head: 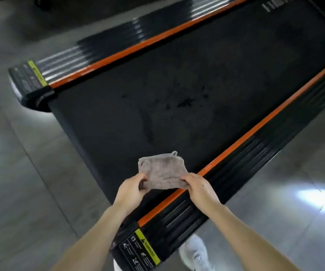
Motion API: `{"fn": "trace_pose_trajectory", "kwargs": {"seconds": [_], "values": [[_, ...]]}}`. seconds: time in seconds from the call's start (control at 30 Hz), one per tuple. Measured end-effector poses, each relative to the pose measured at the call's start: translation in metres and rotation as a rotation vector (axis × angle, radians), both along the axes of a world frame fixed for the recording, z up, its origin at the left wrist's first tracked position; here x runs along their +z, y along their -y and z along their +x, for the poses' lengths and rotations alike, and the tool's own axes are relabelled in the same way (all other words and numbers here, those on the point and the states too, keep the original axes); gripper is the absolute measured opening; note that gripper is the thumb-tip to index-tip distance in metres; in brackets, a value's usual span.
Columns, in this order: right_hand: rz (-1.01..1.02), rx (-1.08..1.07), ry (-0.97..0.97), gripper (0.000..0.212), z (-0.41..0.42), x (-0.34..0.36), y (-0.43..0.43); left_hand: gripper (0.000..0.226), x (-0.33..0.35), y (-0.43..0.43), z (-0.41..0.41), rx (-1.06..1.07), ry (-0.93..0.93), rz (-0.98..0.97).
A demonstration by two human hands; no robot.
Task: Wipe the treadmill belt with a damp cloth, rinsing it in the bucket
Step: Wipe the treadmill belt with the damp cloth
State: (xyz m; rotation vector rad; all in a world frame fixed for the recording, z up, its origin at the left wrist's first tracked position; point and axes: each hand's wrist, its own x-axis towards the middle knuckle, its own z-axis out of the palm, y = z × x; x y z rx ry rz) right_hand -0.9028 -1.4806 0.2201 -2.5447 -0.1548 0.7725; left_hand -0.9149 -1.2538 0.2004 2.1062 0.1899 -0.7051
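Both hands, left hand (131, 189) and right hand (197, 185), have a pinching grip on the folded cloth (162, 173) just above the belt (157, 106) near its orange rail (236, 145), so I'd lay it flat and wipe the dark spots in overlapping passes.

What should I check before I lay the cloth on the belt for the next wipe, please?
1. Grip on the cloth: ok. The left hand and right hand each pinch a near corner.
2. Cloth folded flat: ok.
3. Cloth damp enough: cannot tell.
4. Belt clean: not ok. Dark specks sit mid-belt.
5. Bucket within reach: cannot tell, it is out of view.
6. Feet off the belt: ok for the one white shoe in view, on the floor beside the near side rail.
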Motion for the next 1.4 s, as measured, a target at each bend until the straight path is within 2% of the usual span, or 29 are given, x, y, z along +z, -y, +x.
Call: {"fn": "trace_pose_trajectory", "kwargs": {"seconds": [0.07,0.13,0.2,0.23,0.3,0.37,0.43,0.47,0.57,0.63,0.7,0.73,0.8,0.87,1.0,1.17,1.27,1.4], "values": [[0.003,-0.004,-0.134,0.042,0.000,-0.019,0.005,0.014,-0.020,0.004,-0.007,0.060,-0.081,0.019],[0.051,-0.098,-0.186,0.031,0.017,-0.028,0.006,0.015,-0.034,0.006,-0.004,0.149,-0.146,0.048],[0.137,-0.227,-0.151,0.026,0.045,-0.032,0.001,0.014,-0.041,0.009,0.010,0.356,-0.172,0.014],[0.107,-0.205,-0.064,0.026,0.060,-0.035,-0.002,0.017,-0.043,0.011,0.020,0.472,-0.169,-0.013],[-0.130,0.080,0.173,0.037,0.078,-0.043,-0.008,0.037,-0.047,0.016,0.038,0.649,-0.187,-0.036],[-0.233,0.479,0.305,0.051,0.080,-0.055,-0.019,0.053,-0.051,0.022,0.042,0.768,-0.203,0.050],[-0.253,0.851,0.244,0.065,0.072,-0.074,-0.032,0.049,-0.051,0.028,0.033,0.910,-0.185,0.160],[-0.282,0.967,0.175,0.071,0.068,-0.086,-0.036,0.044,-0.050,0.030,0.026,0.973,-0.166,0.193],[-0.373,1.107,0.136,0.079,0.069,-0.102,-0.040,0.033,-0.046,0.040,0.002,1.050,-0.132,0.237],[-0.323,1.133,0.151,0.075,0.081,-0.099,-0.036,0.031,-0.040,0.047,-0.006,1.077,-0.111,0.249],[-0.196,1.057,0.063,0.069,0.097,-0.085,-0.029,0.030,-0.031,0.056,-0.007,1.107,-0.091,0.234],[-0.088,0.942,-0.034,0.065,0.105,-0.076,-0.022,0.030,-0.025,0.061,-0.005,1.123,-0.088,0.222],[0.155,0.582,-0.237,0.055,0.116,-0.052,-0.001,0.030,-0.011,0.074,0.004,1.146,-0.086,0.185],[0.282,0.254,-0.358,0.051,0.120,-0.028,0.030,0.029,0.006,0.090,0.013,1.127,-0.086,0.139],[0.582,-0.224,-0.570,0.053,0.118,0.008,0.097,0.027,0.037,0.126,0.030,1.032,-0.072,0.078],[0.676,-0.480,-0.518,0.047,0.123,0.037,0.188,0.031,0.059,0.202,0.051,0.886,-0.011,0.037],[0.660,-0.528,-0.429,0.043,0.144,0.044,0.228,0.033,0.059,0.245,0.073,0.777,0.020,0.030],[0.556,-0.530,-0.239,0.042,0.195,0.035,0.271,0.035,0.038,0.290,0.112,0.626,0.086,0.132]]}}
